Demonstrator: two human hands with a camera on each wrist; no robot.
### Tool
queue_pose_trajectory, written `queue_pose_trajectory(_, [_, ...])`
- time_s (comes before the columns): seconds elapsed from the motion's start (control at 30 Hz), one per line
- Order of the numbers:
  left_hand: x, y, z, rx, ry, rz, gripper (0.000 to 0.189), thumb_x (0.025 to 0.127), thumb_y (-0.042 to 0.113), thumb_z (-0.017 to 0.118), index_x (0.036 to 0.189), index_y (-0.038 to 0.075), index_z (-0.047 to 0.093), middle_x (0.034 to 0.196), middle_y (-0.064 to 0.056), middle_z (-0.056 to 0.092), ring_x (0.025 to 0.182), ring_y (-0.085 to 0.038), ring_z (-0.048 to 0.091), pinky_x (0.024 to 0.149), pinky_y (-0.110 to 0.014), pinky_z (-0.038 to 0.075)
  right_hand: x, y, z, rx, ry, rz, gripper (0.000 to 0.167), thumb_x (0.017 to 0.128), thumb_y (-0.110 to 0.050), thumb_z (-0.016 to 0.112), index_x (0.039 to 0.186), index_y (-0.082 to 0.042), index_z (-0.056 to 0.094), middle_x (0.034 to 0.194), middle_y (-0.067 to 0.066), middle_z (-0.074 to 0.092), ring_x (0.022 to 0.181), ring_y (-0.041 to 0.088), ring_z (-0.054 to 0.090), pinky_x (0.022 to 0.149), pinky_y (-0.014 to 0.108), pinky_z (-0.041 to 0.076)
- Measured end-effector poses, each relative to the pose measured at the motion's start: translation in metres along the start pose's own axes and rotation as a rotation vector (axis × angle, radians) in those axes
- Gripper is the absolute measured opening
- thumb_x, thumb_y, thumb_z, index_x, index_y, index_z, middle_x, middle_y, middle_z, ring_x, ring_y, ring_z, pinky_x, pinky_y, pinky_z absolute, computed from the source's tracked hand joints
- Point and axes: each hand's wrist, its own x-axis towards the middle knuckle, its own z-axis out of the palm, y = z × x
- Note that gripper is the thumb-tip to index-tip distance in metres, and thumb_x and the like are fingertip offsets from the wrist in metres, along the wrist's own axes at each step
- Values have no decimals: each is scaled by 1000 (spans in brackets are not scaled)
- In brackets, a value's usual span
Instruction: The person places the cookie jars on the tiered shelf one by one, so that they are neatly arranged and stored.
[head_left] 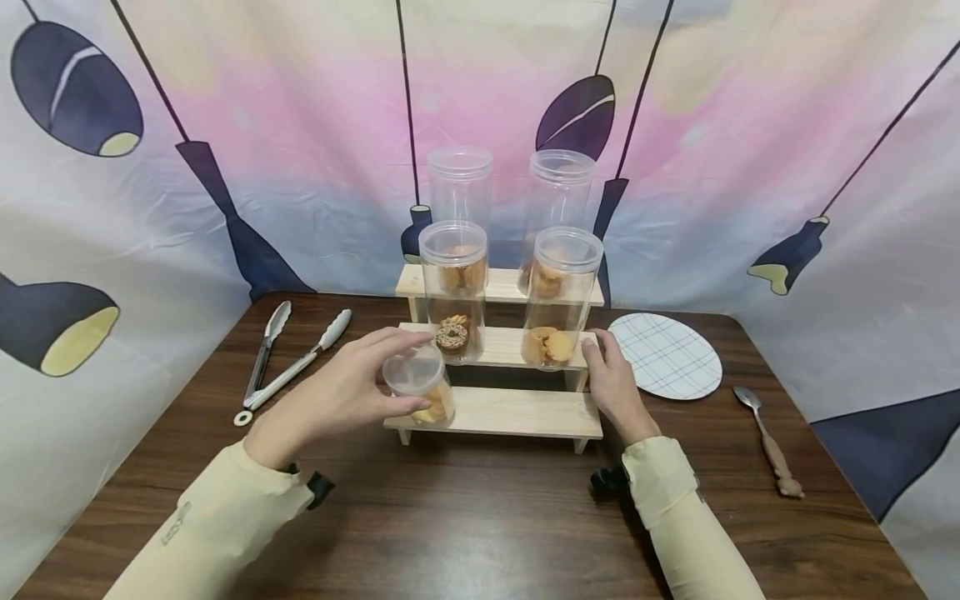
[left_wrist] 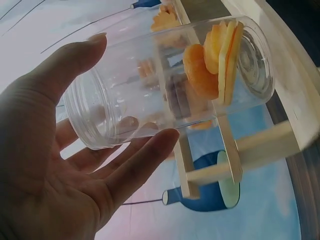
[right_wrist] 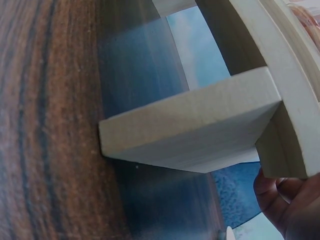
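A clear lidded jar (head_left: 413,377) with orange and yellow biscuits (left_wrist: 210,60) in its bottom stands at the left end of the lowest step of a wooden tiered stand (head_left: 517,414). My left hand (head_left: 360,379) holds this jar from the left, thumb on one side and fingers curved round the other, near the lid. At the stand's right end, my right hand (head_left: 613,387) grips the middle step; in the right wrist view its fingertips (right_wrist: 267,192) lie against the board's end. Two jars of biscuits, a left jar (head_left: 455,287) and a right jar (head_left: 564,287), stand on the middle step.
On the top step are two more clear jars, a left one (head_left: 459,187) and a right one (head_left: 561,192). Tongs (head_left: 296,367) lie spread on the left of the dark table (head_left: 465,533). To the right lie a checked plate (head_left: 665,356) and a spoon (head_left: 770,446).
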Motion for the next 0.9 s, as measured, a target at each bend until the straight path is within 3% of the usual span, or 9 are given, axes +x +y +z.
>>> queue_pose_trajectory(0.23, [13,1,15,-27,-23,17,70,78,30,86,139,10,57,134,-10,59,106,-21,62,81,-38,53,2,1,0,1,1,-2,58,104,-54,33,145,-15,43,136,19,56,125,36,53,107,53,38])
queue_pose_trajectory(0.4, [17,1,22,-33,-33,23,69,79,28,86,140,11,57,131,-10,60,107,-22,62,82,-39,54,2,2,1,-5,8,-1,59,104,-54,33,145,-14,43,137,18,57,125,36,53,107,53,38])
queue_pose_trajectory(0.9, [21,3,29,-8,-52,9,72,80,31,85,142,11,56,131,-11,60,106,-22,61,85,-41,53,1,1,1,14,7,-1,59,104,-55,34,144,-14,44,136,18,57,123,36,54,107,52,38])
